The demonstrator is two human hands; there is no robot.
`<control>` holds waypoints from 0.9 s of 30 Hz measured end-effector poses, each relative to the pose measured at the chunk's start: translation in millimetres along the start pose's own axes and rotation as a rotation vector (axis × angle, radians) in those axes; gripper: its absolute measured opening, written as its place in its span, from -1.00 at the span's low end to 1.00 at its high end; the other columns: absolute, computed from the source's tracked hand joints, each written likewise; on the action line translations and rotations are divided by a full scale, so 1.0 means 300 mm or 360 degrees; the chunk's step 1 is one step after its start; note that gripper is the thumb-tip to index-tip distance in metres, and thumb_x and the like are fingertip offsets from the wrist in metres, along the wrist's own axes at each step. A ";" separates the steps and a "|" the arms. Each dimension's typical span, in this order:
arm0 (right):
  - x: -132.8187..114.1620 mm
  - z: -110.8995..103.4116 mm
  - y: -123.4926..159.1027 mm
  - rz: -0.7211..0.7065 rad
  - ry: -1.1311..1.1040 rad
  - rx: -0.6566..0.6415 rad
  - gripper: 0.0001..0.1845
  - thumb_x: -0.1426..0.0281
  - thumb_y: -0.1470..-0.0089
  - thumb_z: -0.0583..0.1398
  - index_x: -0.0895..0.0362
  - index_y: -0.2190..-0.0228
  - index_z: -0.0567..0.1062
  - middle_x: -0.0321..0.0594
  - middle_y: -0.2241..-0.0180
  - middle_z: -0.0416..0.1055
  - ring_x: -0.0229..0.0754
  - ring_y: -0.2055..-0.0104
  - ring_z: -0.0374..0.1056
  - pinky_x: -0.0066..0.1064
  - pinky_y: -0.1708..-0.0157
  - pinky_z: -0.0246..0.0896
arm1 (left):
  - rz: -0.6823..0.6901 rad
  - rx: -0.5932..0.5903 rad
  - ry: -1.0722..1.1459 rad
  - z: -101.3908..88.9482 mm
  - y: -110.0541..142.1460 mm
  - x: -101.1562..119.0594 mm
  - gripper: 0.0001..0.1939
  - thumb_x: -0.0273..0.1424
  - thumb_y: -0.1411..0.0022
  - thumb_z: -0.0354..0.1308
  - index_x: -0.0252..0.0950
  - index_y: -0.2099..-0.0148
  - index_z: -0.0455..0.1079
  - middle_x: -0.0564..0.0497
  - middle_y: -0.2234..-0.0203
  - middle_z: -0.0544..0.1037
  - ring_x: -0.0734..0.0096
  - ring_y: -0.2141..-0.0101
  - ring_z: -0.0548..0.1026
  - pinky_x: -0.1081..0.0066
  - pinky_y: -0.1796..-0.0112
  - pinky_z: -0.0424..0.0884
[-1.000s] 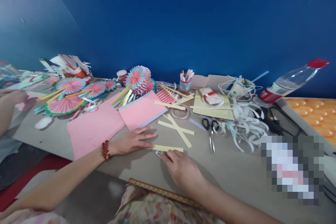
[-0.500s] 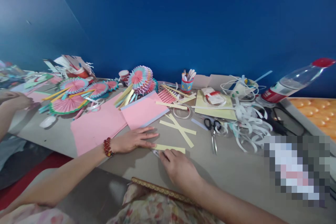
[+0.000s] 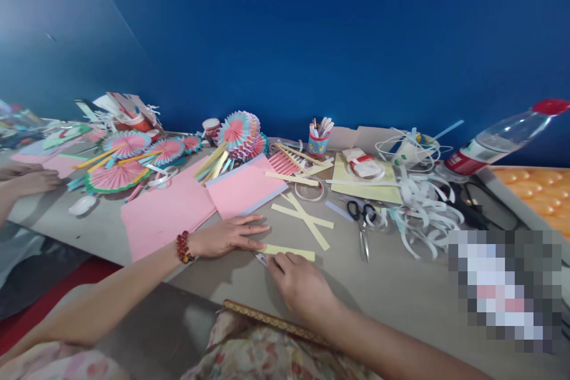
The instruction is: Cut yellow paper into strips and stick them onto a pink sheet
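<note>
My left hand (image 3: 229, 237) lies flat with its fingers spread, the fingertips at the left end of a pale yellow paper strip (image 3: 291, 253). My right hand (image 3: 300, 285) is closed around a small utility knife (image 3: 261, 259); only its light-coloured front end shows, pointing left beside my left fingers, and the rest is hidden in the grip. Just beyond, two crossed yellow strips (image 3: 305, 221) lie on the table. Pink paper sheets (image 3: 169, 211) extend left of my left hand, with another blue-edged pink sheet (image 3: 244, 185) over them.
Black-handled scissors (image 3: 363, 228) lie to the right, near curled white strips (image 3: 423, 214) and a tilted-looking bottle (image 3: 494, 139). Folded paper fans (image 3: 120, 172) and a pen cup (image 3: 318, 143) line the back. Another person's hands (image 3: 33, 181) rest at far left.
My two hands stay almost where they were, with the knife barely shifted. At far left, the other person's hands have moved slightly.
</note>
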State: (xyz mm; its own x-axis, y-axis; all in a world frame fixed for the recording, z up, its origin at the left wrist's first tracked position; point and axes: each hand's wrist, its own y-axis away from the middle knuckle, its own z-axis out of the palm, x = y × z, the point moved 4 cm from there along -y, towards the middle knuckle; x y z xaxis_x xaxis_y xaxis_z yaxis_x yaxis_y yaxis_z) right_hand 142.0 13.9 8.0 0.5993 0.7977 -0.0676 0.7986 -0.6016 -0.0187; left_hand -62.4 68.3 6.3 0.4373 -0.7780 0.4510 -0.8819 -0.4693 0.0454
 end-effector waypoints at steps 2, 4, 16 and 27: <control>0.000 -0.002 0.001 0.0000 -0.0008 -0.0016 -0.64 0.53 -0.16 0.23 0.21 -0.01 0.42 -0.12 0.21 0.47 -0.09 0.23 0.40 -0.34 0.33 0.28 | 0.0002 0.0009 0.0006 -0.004 -0.001 0.002 -0.49 -0.47 -0.48 -0.12 0.10 -0.36 0.13 0.09 -0.38 0.05 0.18 -0.38 -0.10 0.06 -0.29 0.02; 0.002 0.000 0.003 0.0006 -0.0012 -0.0022 -0.63 0.53 -0.15 0.23 0.21 -0.01 0.42 -0.13 0.20 0.47 -0.09 0.23 0.40 -0.35 0.32 0.27 | 0.0001 0.0037 0.0029 -0.009 -0.002 0.005 -0.51 -0.45 -0.49 -0.12 0.12 -0.35 0.14 0.10 -0.37 0.08 0.18 -0.37 -0.08 0.07 -0.29 0.04; 0.019 -0.004 0.015 0.0005 -0.0034 0.0053 -0.65 0.54 -0.14 0.23 0.19 0.01 0.44 -0.16 0.24 0.47 -0.10 0.24 0.39 -0.35 0.34 0.23 | -0.0043 -0.0058 0.0027 -0.001 0.001 0.001 -0.51 -0.40 -0.50 -0.17 0.12 -0.37 0.08 0.15 -0.39 -0.01 0.20 -0.38 -0.12 0.10 -0.29 -0.01; 0.006 0.006 0.000 -0.0004 -0.0020 0.0100 -0.71 0.52 -0.16 0.24 0.17 0.05 0.45 -0.18 0.25 0.46 -0.13 0.26 0.38 -0.37 0.35 0.21 | -0.0022 -0.0068 0.0006 0.003 0.002 -0.003 -0.49 -0.45 -0.49 -0.16 0.10 -0.37 0.09 0.12 -0.40 -0.02 0.19 -0.38 -0.13 0.11 -0.29 -0.01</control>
State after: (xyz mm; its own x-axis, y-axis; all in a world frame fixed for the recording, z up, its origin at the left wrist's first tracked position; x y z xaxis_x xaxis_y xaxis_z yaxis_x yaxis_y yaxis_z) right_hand 143.0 15.1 6.2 0.5961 0.7989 -0.0797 0.7949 -0.6013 -0.0813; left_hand -63.2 68.2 5.1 0.4488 -0.7700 0.4535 -0.8825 -0.4616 0.0896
